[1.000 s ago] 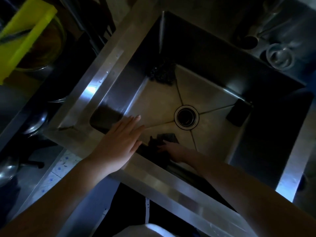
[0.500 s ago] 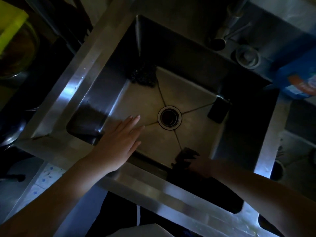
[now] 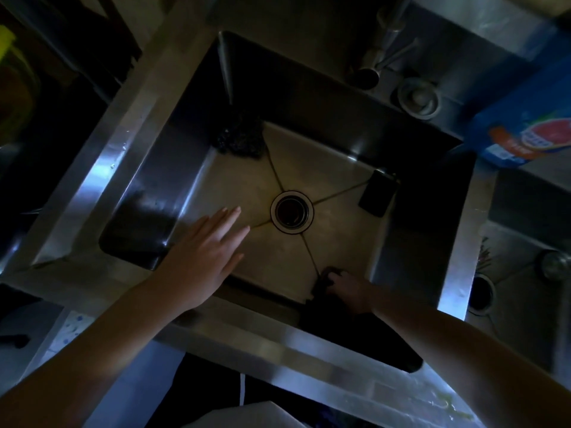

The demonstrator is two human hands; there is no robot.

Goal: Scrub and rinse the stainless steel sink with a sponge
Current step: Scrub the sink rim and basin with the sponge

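head view: the square stainless steel sink point(image 3: 139, 143) is dim, its round drain point(image 3: 292, 212) at the centre. the right hand point(image 3: 349, 291) presses a dark sponge point(image 3: 323, 284) at the near right corner of the floor, fingers curled over it. the left hand point(image 3: 207, 254) is spread flat, fingers together, above the near rim

Steel sink point(image 3: 173, 168) is sitting square and deep, dimly lit – round drain point(image 3: 292, 212) at centre w/ creases running to the corners. Dark sponge point(image 3: 323, 285) is lying on the floor at the near-right corner – under fingers.
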